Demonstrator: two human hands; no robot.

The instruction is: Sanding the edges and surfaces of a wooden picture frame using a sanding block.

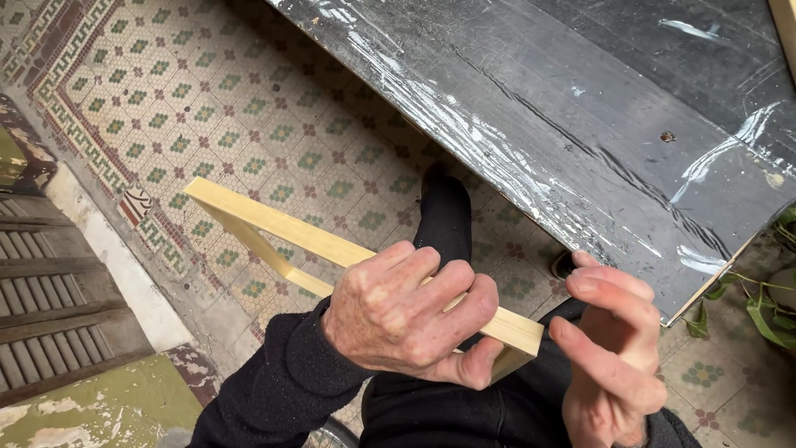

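A pale wooden frame (274,224) made of thin strips juts out to the upper left over my lap. My left hand (406,315) is shut around its top bar near the right corner, thumb under the wood. My right hand (609,348) hovers just right of that corner, fingers curled and apart, its fingertips close to the end of the bar; whether they touch it is unclear. Both arms wear black sleeves.
A black board covered in shiny plastic film (580,124) slants across the upper right, its lower edge just above my right hand. Patterned mosaic floor tiles (207,108) lie below. A slatted wooden shutter (50,290) is at left, and green leaves (763,307) at right.
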